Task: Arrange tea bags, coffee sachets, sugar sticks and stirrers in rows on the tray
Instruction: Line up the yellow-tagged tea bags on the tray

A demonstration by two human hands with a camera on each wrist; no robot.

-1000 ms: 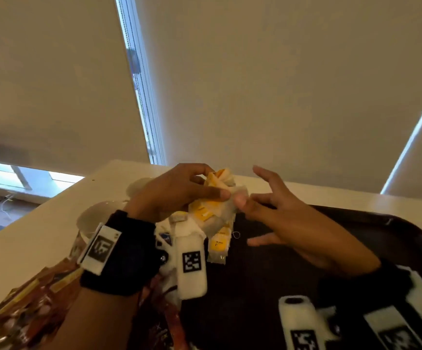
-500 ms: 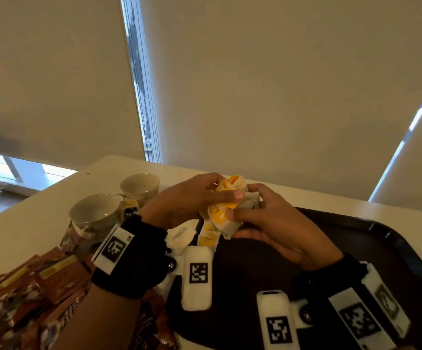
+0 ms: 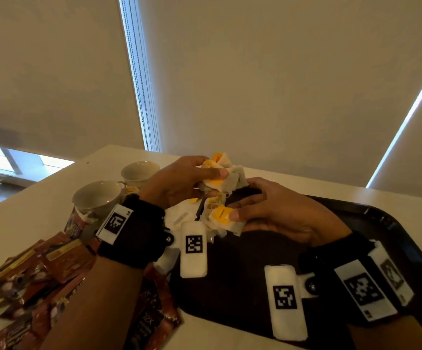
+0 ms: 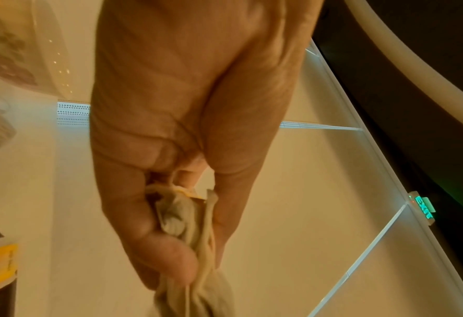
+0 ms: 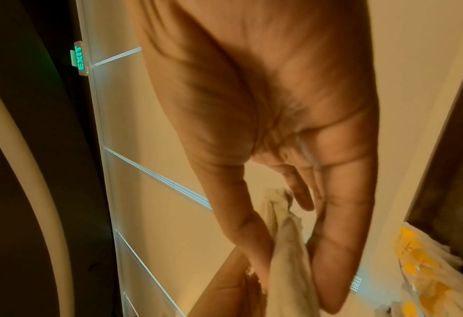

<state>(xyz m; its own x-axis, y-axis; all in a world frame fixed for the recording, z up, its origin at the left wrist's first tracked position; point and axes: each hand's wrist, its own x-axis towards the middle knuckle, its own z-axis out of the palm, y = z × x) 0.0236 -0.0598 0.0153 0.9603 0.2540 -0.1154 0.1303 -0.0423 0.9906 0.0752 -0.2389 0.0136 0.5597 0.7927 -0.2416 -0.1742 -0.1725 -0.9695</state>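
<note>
My left hand [image 3: 205, 176] grips a bunch of white tea bags with yellow tags [image 3: 223, 176] above the far left corner of the dark tray [image 3: 394, 231]. In the left wrist view the left hand [image 4: 195, 257] pinches the bags [image 4: 181, 214] between thumb and fingers. My right hand [image 3: 240, 210] pinches a lower clump of tea bags [image 3: 221, 218] pulled down from that bunch. From the right wrist, the right hand [image 5: 289, 263] holds a pale bag [image 5: 287, 253]. Red coffee sachets [image 3: 36, 271] lie piled at the left on the table.
Two pale cups [image 3: 99, 198] [image 3: 139, 171] stand on the white table [image 3: 41, 198] left of the tray. More yellow-tagged tea bags [image 5: 425, 268] show at the right of the right wrist view. Roller blinds hang behind the table.
The right hand closed in on the bunch, took hold of some tea bags and drew them downward. The view tilted down, bringing the cups into sight.
</note>
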